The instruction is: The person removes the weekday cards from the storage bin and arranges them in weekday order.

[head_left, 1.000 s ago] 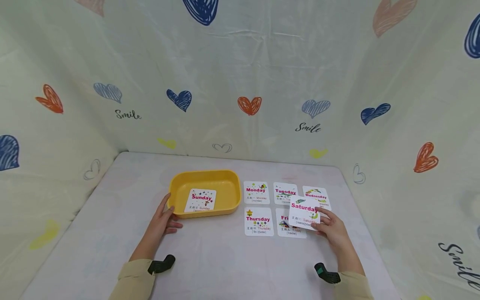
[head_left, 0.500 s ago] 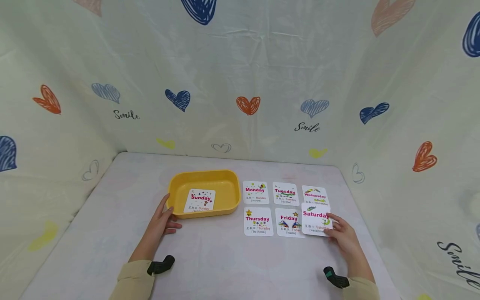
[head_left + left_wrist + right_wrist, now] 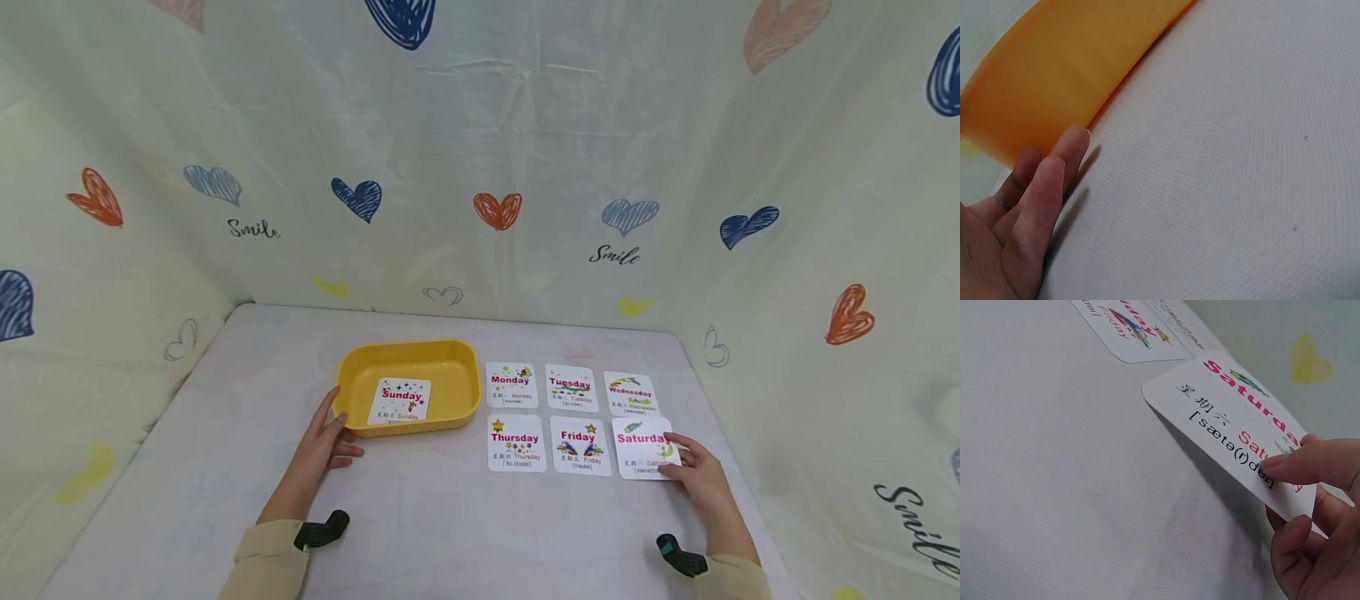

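Observation:
My right hand (image 3: 703, 477) pinches the right edge of the white Saturday card (image 3: 643, 448), thumb on the printed face and fingers beneath. In the right wrist view the card is tilted, its near edge raised above the white cloth. To its left lies the Friday card (image 3: 581, 446), then the Thursday card (image 3: 517, 443). Behind are the Monday card (image 3: 512, 385), Tuesday card (image 3: 572, 388) and Wednesday card (image 3: 631, 393). My left hand (image 3: 318, 446) holds the near-left corner of the yellow tray (image 3: 459, 417); the Sunday card (image 3: 400, 401) leans inside the tray.
White cloth covers the table (image 3: 450, 533). A pale curtain (image 3: 540, 150) printed with hearts stands behind and along both sides. A dark wrist-worn device (image 3: 322, 529) sits at the left cuff, and another dark device (image 3: 681, 556) at the right cuff.
The right hand has carried the Saturday card rightward and lower, from over the Friday card to the spot right of it, in front of Wednesday. The left hand and tray stay put.

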A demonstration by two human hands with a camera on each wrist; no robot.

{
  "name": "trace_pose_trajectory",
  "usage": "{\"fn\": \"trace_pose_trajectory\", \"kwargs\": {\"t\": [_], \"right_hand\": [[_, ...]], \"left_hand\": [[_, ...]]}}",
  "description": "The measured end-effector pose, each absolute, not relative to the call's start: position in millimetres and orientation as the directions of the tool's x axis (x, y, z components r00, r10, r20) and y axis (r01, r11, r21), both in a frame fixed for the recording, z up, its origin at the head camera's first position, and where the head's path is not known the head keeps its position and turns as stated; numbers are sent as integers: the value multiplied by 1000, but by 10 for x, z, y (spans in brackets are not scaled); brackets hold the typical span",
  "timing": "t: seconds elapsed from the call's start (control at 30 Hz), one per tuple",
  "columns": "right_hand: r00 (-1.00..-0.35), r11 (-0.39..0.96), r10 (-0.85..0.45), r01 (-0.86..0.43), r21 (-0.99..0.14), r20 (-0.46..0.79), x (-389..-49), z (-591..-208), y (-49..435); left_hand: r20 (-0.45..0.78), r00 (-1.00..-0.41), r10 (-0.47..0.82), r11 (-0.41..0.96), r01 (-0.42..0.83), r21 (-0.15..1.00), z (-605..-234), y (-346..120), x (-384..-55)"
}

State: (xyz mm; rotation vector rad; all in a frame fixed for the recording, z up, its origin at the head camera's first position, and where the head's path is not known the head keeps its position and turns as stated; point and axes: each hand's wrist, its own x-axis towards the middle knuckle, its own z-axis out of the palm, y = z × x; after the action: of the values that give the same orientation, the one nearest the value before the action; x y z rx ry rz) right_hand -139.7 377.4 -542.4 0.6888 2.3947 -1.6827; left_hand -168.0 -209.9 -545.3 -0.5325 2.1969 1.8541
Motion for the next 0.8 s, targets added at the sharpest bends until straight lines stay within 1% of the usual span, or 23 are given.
{"fn": "trace_pose_trajectory", "kwargs": {"t": [0.2,0.5,0.8], "right_hand": [[-886,321,304,442,-838,-351,-1419,-5452,3790],[-885,441,326,452,-775,-331,-1469,-5468,3778],[-894,566,274,447,-692,-354,-1528,-5394,3784]], "left_hand": [[-392,-911,-130,135,-408,903,-5452,-2099,-1680],[-406,-904,-132,128,-422,898,-5439,-2098,-1683],[-402,-907,-128,124,-417,900,-5434,-2100,-1684]]}}
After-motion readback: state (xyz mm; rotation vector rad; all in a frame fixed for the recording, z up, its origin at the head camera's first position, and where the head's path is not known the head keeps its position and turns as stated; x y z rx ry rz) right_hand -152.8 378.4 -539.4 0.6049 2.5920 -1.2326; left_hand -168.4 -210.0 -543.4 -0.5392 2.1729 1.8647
